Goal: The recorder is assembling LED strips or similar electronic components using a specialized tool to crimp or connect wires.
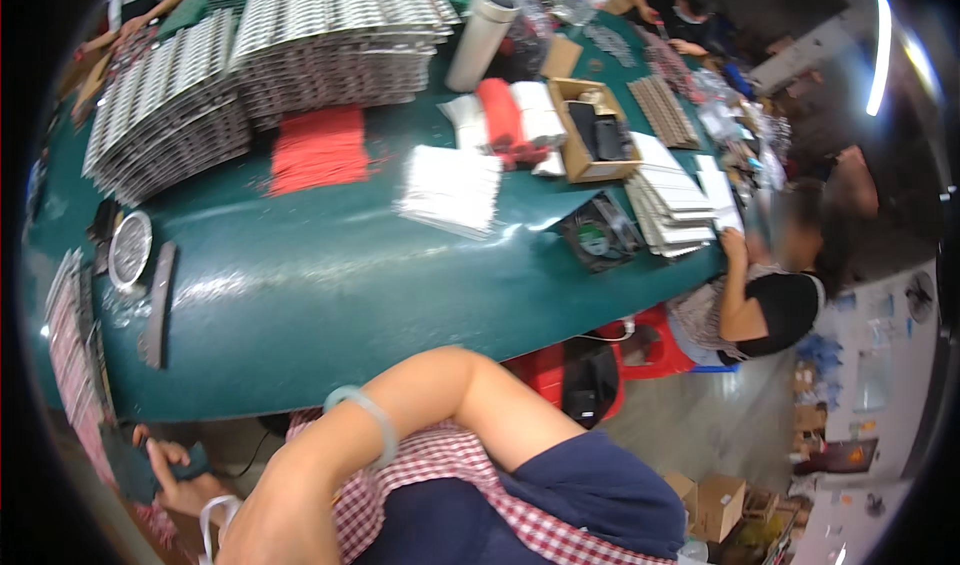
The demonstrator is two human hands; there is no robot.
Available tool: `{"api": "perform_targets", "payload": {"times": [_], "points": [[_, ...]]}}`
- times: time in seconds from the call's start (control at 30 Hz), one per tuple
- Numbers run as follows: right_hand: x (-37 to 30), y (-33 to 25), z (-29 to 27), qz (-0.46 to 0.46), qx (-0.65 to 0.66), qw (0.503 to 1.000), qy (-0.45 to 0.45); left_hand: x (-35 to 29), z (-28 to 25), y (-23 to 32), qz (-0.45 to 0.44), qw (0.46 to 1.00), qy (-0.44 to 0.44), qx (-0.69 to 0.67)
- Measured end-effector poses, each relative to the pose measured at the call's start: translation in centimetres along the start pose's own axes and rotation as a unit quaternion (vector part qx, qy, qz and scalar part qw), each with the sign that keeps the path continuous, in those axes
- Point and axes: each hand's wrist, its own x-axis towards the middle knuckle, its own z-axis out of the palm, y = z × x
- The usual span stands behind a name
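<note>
At the lower left my left hand has its fingers curled round a dark green piece, cloth-like but too blurred to name. It is beside the table's left corner, below a row of long pale-pink strips. My right arm, with a pale green bangle at the wrist, reaches across my checked apron to the left. The back of my right hand is near the lower edge, close to a white cord. Its fingers are out of sight, so what it holds is hidden.
The green table carries stacked metallic panels, red wires, white wires, a bottle, a cardboard box, white strips, a round tin and a grey bar. A co-worker sits right.
</note>
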Motion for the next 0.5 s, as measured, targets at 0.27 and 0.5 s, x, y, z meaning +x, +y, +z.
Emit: {"api": "perform_targets", "payload": {"times": [0.27, 0.5], "points": [[-0.8, -1.5, 2.0, -0.011, 0.033, 0.997, 0.073, 3.8, -1.7, -6.9, -0.166, 0.943, -0.059, -0.283], [-5.2, 1.8, -2.2, 0.09, -0.176, 0.913, 0.358, 2.6, -5.2, -6.5, -0.268, 0.804, -0.071, -0.526]]}}
